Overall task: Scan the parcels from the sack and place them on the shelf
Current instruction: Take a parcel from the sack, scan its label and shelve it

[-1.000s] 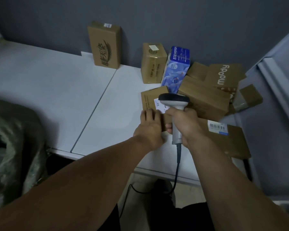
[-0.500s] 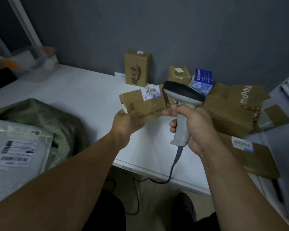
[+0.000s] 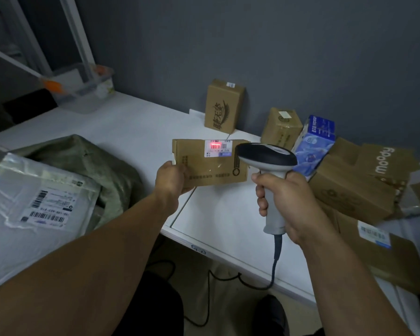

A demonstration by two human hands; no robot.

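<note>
My left hand (image 3: 171, 180) grips a flat brown cardboard parcel (image 3: 211, 166) by its lower left corner and holds it up above the white table (image 3: 136, 132). A red scan line glows on the parcel's white barcode label (image 3: 217, 147). My right hand (image 3: 285, 202) grips the grey handle of a barcode scanner (image 3: 268, 166), whose dark head points at that label from the right. The green sack (image 3: 87, 161) lies on the table at the left, with a grey plastic mailer (image 3: 29, 204) on top of it.
Cardboard boxes stand along the grey wall: a tall one (image 3: 224, 106), a smaller one (image 3: 281, 127), a blue packet (image 3: 313, 144) and a "moody" box (image 3: 364, 180). A flat labelled parcel (image 3: 383, 251) lies at the right edge. A clear bin (image 3: 87, 88) sits far left. The scanner cable (image 3: 228, 280) hangs below.
My left hand lifted the flat parcel off the table and turned its label up. The scanner now points at it and the red scan line has come on. My view swung left.
</note>
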